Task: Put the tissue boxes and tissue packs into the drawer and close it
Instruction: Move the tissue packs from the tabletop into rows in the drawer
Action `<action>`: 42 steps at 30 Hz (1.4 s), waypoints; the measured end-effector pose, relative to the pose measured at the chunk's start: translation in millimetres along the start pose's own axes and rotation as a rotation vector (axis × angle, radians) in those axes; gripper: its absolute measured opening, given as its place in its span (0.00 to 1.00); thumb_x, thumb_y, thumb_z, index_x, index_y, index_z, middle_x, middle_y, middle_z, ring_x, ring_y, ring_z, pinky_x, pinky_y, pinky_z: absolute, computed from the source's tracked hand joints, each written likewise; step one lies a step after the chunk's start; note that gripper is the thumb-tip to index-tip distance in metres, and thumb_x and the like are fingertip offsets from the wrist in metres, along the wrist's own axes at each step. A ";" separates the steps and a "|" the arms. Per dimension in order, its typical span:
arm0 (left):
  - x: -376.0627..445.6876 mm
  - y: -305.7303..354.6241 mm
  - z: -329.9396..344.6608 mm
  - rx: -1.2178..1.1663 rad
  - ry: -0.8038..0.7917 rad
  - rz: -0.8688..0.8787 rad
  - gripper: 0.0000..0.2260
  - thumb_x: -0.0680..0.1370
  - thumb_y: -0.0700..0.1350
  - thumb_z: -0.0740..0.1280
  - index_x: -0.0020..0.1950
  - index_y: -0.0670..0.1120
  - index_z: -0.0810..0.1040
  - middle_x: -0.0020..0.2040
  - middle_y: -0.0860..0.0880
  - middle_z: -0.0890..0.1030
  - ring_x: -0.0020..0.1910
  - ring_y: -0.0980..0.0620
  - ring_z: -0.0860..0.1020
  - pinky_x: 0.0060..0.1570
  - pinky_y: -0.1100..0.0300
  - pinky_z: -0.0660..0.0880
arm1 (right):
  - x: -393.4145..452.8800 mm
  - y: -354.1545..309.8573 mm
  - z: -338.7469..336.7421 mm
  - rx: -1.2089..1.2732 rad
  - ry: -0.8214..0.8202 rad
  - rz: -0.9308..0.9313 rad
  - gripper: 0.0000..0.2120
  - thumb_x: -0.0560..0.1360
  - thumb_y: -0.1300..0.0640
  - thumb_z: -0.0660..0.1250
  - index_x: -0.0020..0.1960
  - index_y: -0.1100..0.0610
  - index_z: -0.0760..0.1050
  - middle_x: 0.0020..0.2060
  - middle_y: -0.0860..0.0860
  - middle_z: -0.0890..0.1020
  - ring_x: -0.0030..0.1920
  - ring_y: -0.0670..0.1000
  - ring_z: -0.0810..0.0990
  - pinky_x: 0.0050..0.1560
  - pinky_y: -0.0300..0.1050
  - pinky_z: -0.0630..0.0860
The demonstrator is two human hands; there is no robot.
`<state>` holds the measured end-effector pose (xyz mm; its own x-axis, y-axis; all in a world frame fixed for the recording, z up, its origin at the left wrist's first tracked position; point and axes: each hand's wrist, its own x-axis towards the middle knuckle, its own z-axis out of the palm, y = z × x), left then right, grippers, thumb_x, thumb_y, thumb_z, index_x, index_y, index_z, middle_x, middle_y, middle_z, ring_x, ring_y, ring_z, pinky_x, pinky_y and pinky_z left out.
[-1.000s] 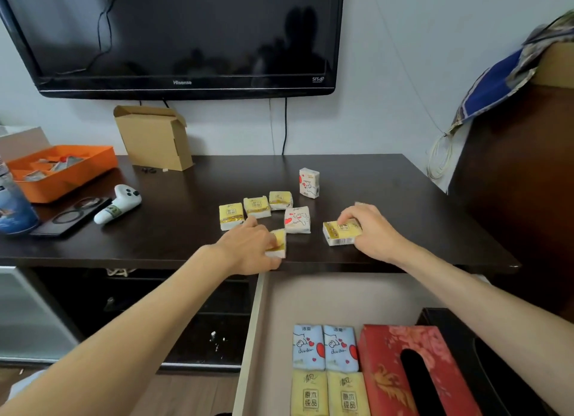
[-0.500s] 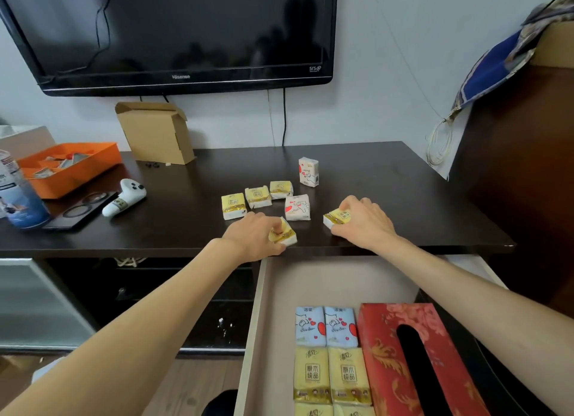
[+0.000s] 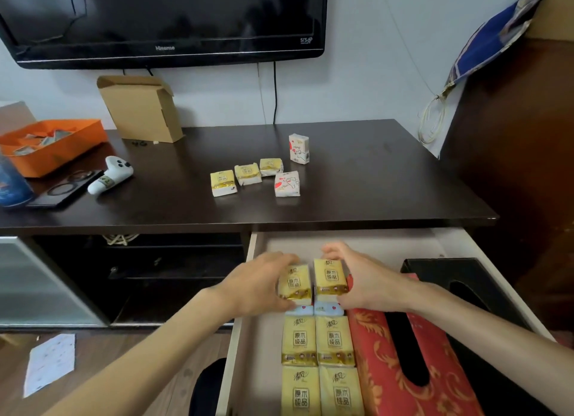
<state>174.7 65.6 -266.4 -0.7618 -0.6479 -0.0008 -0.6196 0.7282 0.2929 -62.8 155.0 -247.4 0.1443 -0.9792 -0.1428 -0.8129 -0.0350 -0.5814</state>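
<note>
Evidently, each hand was lowering a yellow pack into the open drawer (image 3: 257,294), above the blue packs (image 3: 313,310) at the head of the two rows. Done well, each pack would be laid flat and square behind those rows, beside the red tissue box (image 3: 372,353). Left hand (image 3: 251,288): fingers clamped on the left yellow pack (image 3: 295,283). Right hand (image 3: 369,282): fingers curled around the right yellow pack (image 3: 330,275). Five loose packs (image 3: 248,174) remained mid-table, toward the front edge.
</note>
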 end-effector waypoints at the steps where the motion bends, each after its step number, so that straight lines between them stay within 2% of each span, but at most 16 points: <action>1: 0.7 -1.5 6.1 0.015 -0.002 0.002 0.34 0.70 0.60 0.73 0.73 0.56 0.65 0.65 0.55 0.75 0.64 0.55 0.72 0.59 0.56 0.72 | 0.6 -1.2 2.9 -0.034 -0.006 0.003 0.44 0.65 0.53 0.75 0.75 0.43 0.57 0.70 0.41 0.72 0.63 0.41 0.75 0.59 0.46 0.77; 4: 1.1 -5.0 18.3 0.022 0.006 0.014 0.35 0.69 0.63 0.71 0.73 0.56 0.65 0.63 0.56 0.76 0.62 0.55 0.73 0.59 0.58 0.70 | 4.0 -3.6 8.3 -0.144 -0.013 0.017 0.45 0.63 0.55 0.73 0.76 0.44 0.58 0.69 0.42 0.72 0.63 0.46 0.74 0.59 0.50 0.77; 8: 0.7 -7.0 28.1 0.040 0.054 0.008 0.34 0.68 0.66 0.69 0.72 0.58 0.66 0.63 0.58 0.76 0.61 0.57 0.73 0.58 0.59 0.66 | 8.7 -3.5 12.7 -0.260 -0.051 0.045 0.45 0.63 0.52 0.73 0.77 0.45 0.58 0.69 0.46 0.74 0.64 0.50 0.75 0.60 0.54 0.76; 16: 1.9 -8.9 31.3 0.079 0.033 0.033 0.35 0.70 0.68 0.67 0.73 0.58 0.65 0.66 0.58 0.75 0.65 0.56 0.72 0.62 0.56 0.66 | 14.5 -0.8 18.7 -0.334 -0.047 0.043 0.43 0.66 0.50 0.74 0.77 0.44 0.60 0.63 0.43 0.78 0.57 0.49 0.77 0.54 0.53 0.76; 19: 1.4 -8.9 31.5 0.084 0.041 0.043 0.35 0.70 0.68 0.67 0.73 0.58 0.65 0.66 0.58 0.76 0.65 0.56 0.72 0.62 0.56 0.66 | 16.8 0.1 18.4 -0.357 -0.041 0.036 0.44 0.65 0.48 0.74 0.78 0.46 0.60 0.65 0.45 0.77 0.61 0.50 0.76 0.57 0.54 0.76; 22: 0.3 -8.3 29.4 0.065 0.048 0.043 0.33 0.70 0.68 0.68 0.72 0.58 0.67 0.65 0.58 0.77 0.63 0.56 0.74 0.62 0.56 0.68 | 17.0 2.6 17.7 -0.310 -0.021 0.012 0.47 0.64 0.42 0.74 0.79 0.46 0.60 0.70 0.43 0.72 0.68 0.48 0.71 0.61 0.52 0.72; 25: -1.6 -6.4 25.2 0.002 0.076 0.041 0.32 0.70 0.67 0.69 0.71 0.57 0.69 0.66 0.58 0.76 0.63 0.58 0.74 0.59 0.61 0.68 | 15.1 3.1 15.4 -0.072 0.099 -0.007 0.39 0.67 0.39 0.72 0.76 0.45 0.67 0.69 0.38 0.74 0.68 0.42 0.73 0.63 0.47 0.73; 27: -2.7 -6.2 19.9 -0.091 0.093 0.024 0.31 0.72 0.64 0.70 0.72 0.56 0.70 0.68 0.59 0.75 0.66 0.59 0.72 0.61 0.64 0.68 | 18.0 -0.2 10.3 0.135 0.221 -0.048 0.26 0.72 0.46 0.72 0.70 0.46 0.74 0.61 0.39 0.81 0.61 0.39 0.79 0.61 0.44 0.76; 29: -3.1 -8.6 5.8 -0.194 0.154 0.008 0.26 0.75 0.61 0.69 0.71 0.56 0.72 0.68 0.60 0.75 0.66 0.60 0.73 0.65 0.59 0.71 | 27.4 -7.8 0.8 0.263 0.336 -0.092 0.16 0.75 0.55 0.71 0.63 0.47 0.78 0.52 0.42 0.85 0.54 0.40 0.82 0.53 0.38 0.77; 32: 2.7 -25.3 -30.1 -0.237 0.391 0.021 0.14 0.78 0.52 0.67 0.63 0.54 0.78 0.58 0.59 0.80 0.58 0.58 0.77 0.59 0.53 0.76 | 53.7 -23.6 -20.8 0.319 0.438 -0.151 0.14 0.75 0.62 0.70 0.58 0.50 0.81 0.47 0.45 0.86 0.49 0.42 0.83 0.47 0.35 0.77; 35: 22.3 -58.4 -65.5 -0.221 0.557 -0.047 0.13 0.78 0.49 0.66 0.63 0.53 0.79 0.59 0.57 0.80 0.59 0.57 0.77 0.60 0.53 0.76 | 90.1 -35.5 -39.0 0.210 0.438 -0.154 0.15 0.77 0.61 0.70 0.62 0.51 0.80 0.52 0.40 0.82 0.49 0.40 0.80 0.53 0.41 0.77; 37: 41.3 -85.6 -82.1 -0.166 0.600 -0.135 0.16 0.78 0.47 0.67 0.66 0.51 0.77 0.64 0.53 0.78 0.64 0.53 0.75 0.64 0.56 0.72 | 116.3 -40.1 -43.7 0.085 0.443 -0.111 0.17 0.78 0.59 0.70 0.66 0.52 0.77 0.58 0.43 0.80 0.56 0.44 0.78 0.60 0.47 0.75; 39: 59.0 -112.3 -91.2 -0.106 0.561 -0.232 0.21 0.78 0.46 0.68 0.72 0.48 0.73 0.71 0.50 0.72 0.71 0.50 0.68 0.69 0.57 0.65 | 140.8 -45.8 -43.2 -0.036 0.442 -0.103 0.18 0.78 0.58 0.69 0.67 0.53 0.76 0.64 0.48 0.77 0.63 0.50 0.74 0.61 0.50 0.73; 42: 74.7 -146.8 -90.6 -0.162 0.447 -0.329 0.29 0.78 0.49 0.70 0.77 0.48 0.66 0.79 0.49 0.63 0.78 0.49 0.57 0.75 0.52 0.59 | 174.6 -56.6 -41.6 -0.109 0.408 -0.148 0.20 0.76 0.57 0.69 0.67 0.52 0.74 0.66 0.48 0.74 0.65 0.52 0.70 0.59 0.53 0.74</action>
<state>226.0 -110.0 -222.8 -0.3581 -0.8915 0.2774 -0.7463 0.4519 0.4887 -15.0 -22.2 -206.1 0.0470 -0.9600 0.2761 -0.8578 -0.1804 -0.4812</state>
